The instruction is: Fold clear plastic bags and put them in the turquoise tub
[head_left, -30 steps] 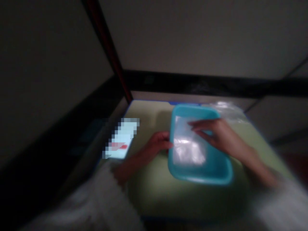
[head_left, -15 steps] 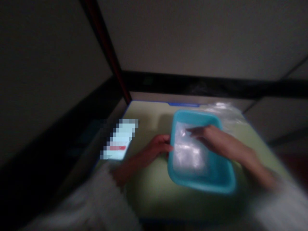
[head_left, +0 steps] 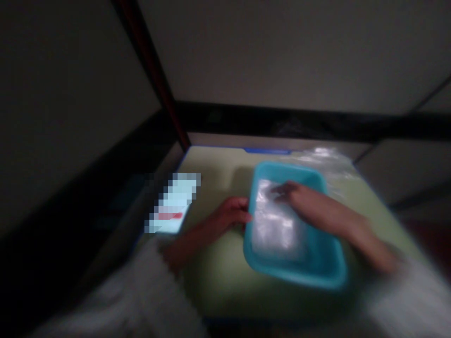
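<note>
Our right hand (head_left: pixel 305 203) had slid further onto the clear bag (head_left: pixel 275 232) in the teal tub (head_left: pixel 310 278), right of centre, fingers flat, pressing it down; our left hand (head_left: pixel 230 213) gripped the tub's left rim.

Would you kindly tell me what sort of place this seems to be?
Probably a dim work booth: a green mat walled by plain panels, a teal tub of clear bags.
</note>
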`<move>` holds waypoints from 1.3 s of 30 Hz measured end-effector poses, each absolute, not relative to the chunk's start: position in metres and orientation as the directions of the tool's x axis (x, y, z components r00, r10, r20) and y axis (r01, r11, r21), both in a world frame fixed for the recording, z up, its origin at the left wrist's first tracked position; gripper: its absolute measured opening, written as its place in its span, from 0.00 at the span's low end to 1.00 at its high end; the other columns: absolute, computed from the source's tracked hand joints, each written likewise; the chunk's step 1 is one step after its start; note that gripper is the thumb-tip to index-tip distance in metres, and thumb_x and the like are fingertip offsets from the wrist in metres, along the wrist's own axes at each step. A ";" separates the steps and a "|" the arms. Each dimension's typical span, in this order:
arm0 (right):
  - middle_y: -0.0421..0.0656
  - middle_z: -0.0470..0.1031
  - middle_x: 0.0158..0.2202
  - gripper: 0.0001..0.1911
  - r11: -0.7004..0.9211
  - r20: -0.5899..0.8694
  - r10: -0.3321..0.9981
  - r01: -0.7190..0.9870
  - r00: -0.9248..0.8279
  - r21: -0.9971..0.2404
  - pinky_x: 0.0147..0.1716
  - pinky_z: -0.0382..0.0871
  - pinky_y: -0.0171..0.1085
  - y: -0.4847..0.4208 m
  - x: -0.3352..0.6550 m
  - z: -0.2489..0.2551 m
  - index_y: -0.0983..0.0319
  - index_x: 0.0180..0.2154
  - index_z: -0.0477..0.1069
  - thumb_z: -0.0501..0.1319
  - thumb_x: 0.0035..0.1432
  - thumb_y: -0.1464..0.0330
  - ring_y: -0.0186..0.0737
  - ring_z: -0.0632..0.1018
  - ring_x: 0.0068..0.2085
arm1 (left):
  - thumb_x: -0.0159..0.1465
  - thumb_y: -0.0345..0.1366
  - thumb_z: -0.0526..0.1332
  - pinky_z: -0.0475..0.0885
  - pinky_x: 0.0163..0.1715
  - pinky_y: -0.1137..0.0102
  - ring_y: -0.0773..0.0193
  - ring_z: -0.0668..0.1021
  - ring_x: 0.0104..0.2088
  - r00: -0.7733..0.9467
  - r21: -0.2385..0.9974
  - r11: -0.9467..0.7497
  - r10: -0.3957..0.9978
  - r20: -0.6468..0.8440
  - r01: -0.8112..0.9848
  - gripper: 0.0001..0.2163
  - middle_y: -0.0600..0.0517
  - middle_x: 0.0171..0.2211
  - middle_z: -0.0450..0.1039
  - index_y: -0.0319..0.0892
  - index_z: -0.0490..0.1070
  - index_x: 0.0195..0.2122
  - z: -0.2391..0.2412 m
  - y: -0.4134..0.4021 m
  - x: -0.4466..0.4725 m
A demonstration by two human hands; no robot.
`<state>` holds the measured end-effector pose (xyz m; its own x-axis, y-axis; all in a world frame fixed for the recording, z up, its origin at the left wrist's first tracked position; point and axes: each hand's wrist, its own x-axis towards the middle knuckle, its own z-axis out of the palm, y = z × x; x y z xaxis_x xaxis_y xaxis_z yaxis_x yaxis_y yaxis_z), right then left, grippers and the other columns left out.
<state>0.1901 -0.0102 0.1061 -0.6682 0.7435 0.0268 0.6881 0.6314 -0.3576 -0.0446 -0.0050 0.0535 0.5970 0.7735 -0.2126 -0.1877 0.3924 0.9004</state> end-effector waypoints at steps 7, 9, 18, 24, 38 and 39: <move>0.49 0.63 0.61 0.23 0.669 -0.060 0.707 0.693 -0.705 -0.269 0.57 0.62 0.48 -0.016 0.186 0.106 0.60 0.54 0.68 0.46 0.62 0.78 0.48 0.69 0.57 | 0.43 0.34 0.65 0.63 0.23 0.75 0.70 0.70 0.20 0.611 0.896 0.408 0.759 -0.224 -0.178 0.08 0.55 0.19 0.69 0.37 0.71 0.23 0.053 -0.005 -0.045; 0.48 0.58 0.64 0.27 0.674 -0.097 0.699 0.698 -0.708 -0.242 0.57 0.61 0.49 -0.017 0.181 0.106 0.58 0.56 0.66 0.47 0.60 0.81 0.48 0.67 0.59 | 0.43 0.34 0.65 0.63 0.23 0.75 0.70 0.70 0.20 0.614 0.895 0.410 0.757 -0.225 -0.178 0.08 0.55 0.19 0.69 0.37 0.71 0.23 0.051 -0.005 -0.045; 0.49 0.50 0.66 0.34 0.648 -0.208 0.713 0.743 -0.669 -0.169 0.57 0.60 0.51 -0.017 0.170 0.099 0.57 0.58 0.64 0.49 0.53 0.86 0.53 0.61 0.62 | 0.43 0.34 0.65 0.63 0.23 0.75 0.71 0.69 0.19 0.620 0.891 0.419 0.750 -0.231 -0.175 0.07 0.56 0.18 0.68 0.37 0.71 0.23 0.051 -0.005 -0.045; 0.51 0.50 0.66 0.32 0.665 -0.213 0.694 0.726 -0.688 -0.176 0.57 0.60 0.50 -0.013 0.171 0.092 0.58 0.58 0.64 0.49 0.54 0.85 0.52 0.60 0.63 | 0.44 0.34 0.65 0.64 0.23 0.76 0.70 0.71 0.20 0.625 0.884 0.428 0.747 -0.228 -0.189 0.09 0.55 0.19 0.69 0.36 0.72 0.26 0.049 -0.005 -0.046; 0.48 0.60 0.63 0.26 0.692 -0.131 0.686 0.698 -0.715 -0.186 0.56 0.63 0.47 -0.019 0.184 0.111 0.60 0.54 0.68 0.49 0.58 0.83 0.49 0.66 0.60 | 0.43 0.34 0.65 0.64 0.24 0.75 0.70 0.70 0.21 0.559 0.872 0.449 0.781 -0.276 -0.196 0.08 0.55 0.20 0.69 0.38 0.72 0.24 0.054 -0.007 -0.046; 0.48 0.60 0.63 0.26 0.692 -0.116 0.687 0.695 -0.717 -0.195 0.57 0.62 0.47 -0.019 0.184 0.111 0.60 0.54 0.68 0.49 0.58 0.82 0.48 0.66 0.60 | 0.43 0.34 0.65 0.64 0.24 0.75 0.70 0.70 0.21 0.558 0.871 0.449 0.783 -0.277 -0.198 0.07 0.55 0.20 0.69 0.38 0.72 0.24 0.053 -0.007 -0.046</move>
